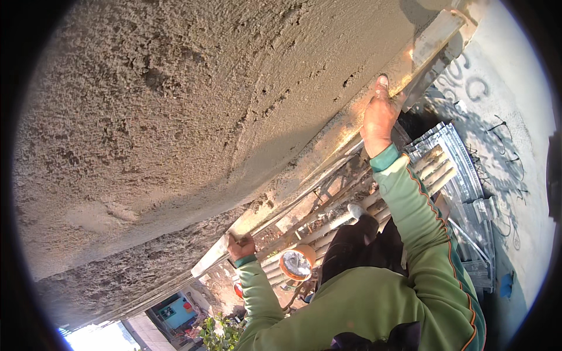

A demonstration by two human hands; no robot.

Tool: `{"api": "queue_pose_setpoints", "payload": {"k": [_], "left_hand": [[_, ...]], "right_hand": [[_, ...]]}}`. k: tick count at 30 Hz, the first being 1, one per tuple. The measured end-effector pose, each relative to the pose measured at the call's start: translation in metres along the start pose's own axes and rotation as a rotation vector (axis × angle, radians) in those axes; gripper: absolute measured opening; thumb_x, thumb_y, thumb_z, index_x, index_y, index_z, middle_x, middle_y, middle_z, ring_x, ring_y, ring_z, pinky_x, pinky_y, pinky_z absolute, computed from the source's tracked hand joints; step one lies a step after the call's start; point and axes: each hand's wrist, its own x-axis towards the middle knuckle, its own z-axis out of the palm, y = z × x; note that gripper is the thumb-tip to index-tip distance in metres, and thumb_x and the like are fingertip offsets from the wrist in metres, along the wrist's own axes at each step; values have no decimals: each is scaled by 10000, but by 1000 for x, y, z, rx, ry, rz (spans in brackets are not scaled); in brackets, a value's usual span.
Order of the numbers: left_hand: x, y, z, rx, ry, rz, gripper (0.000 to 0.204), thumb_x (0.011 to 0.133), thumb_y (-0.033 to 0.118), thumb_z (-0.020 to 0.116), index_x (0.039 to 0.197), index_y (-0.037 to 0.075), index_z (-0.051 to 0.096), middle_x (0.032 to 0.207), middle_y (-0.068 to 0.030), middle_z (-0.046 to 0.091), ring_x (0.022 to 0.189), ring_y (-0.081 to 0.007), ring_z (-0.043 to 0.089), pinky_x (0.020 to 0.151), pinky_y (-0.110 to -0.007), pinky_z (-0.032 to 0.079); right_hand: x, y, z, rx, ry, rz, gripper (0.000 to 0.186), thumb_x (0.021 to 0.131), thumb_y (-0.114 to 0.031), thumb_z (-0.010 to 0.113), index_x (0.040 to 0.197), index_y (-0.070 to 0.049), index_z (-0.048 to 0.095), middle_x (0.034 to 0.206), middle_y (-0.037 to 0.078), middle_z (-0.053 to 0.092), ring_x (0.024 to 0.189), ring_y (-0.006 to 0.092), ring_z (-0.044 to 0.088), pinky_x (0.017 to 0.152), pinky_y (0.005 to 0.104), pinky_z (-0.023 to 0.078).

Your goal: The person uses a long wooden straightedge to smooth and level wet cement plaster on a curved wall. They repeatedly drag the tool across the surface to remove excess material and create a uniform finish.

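A long, pale straightedge board [434, 42] lies slantwise against a rough wall of grey mortar [170, 111], from lower left to upper right. My right hand [379, 117] grips it toward its upper end, with the thumb stretched along its face. Lower down, my left hand [241, 247] has its fingers curled over the board near the other end. Mortar beside the upper stretch looks smoother, while the area farther left is coarse and pitted. Both arms wear green sleeves.
Below me, an orange bucket [297, 263] holding grey material stands by several round poles [438, 169]. Corrugated metal sheets [453, 158] lie to the right, near a pale wall [518, 76] with dark markings. A leafy plant [219, 333] shows at the bottom.
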Motion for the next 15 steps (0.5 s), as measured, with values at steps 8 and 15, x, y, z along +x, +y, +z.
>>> {"api": "queue_pose_setpoints", "payload": {"k": [8, 15], "left_hand": [[-72, 132, -13, -154, -47, 129, 257, 929, 304, 557, 1067, 98, 623, 1022, -47, 637, 880, -178, 560, 714, -306, 476], [-64, 99, -65, -515, 33, 162, 330, 750, 459, 740, 971, 219, 686, 1014, 40, 669, 882, -105, 603, 757, -250, 470]], "right_hand": [[-76, -59, 2, -140, -443, -351, 429, 997, -318, 421, 1257, 20, 468, 1069, 97, 631, 990, 218, 570, 1140, 449, 128], [-84, -15, -84, 367, -410, 295, 467, 901, -393, 623, 1158, -14, 529, 1153, 64, 560, 973, 116, 530, 811, 265, 442]]}}
